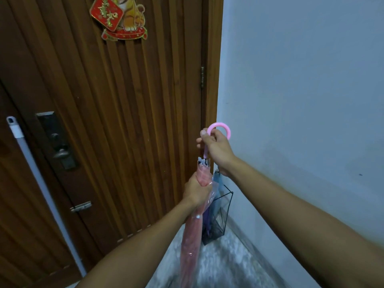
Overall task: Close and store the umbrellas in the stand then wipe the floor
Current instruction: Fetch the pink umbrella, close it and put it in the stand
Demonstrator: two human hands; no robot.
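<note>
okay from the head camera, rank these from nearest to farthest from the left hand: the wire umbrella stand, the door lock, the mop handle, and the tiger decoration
From the left hand, gripping the pink umbrella:
1. Wire umbrella stand, just right, in the corner.
2. Door lock, left, on the door.
3. Mop handle, farther left, leaning against the door.
4. Tiger decoration, high on the door.

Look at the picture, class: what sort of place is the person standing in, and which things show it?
Probably a home's entryway: a wooden door with a lock, a festive tiger decoration on it, and a wire umbrella stand in the corner.
</note>
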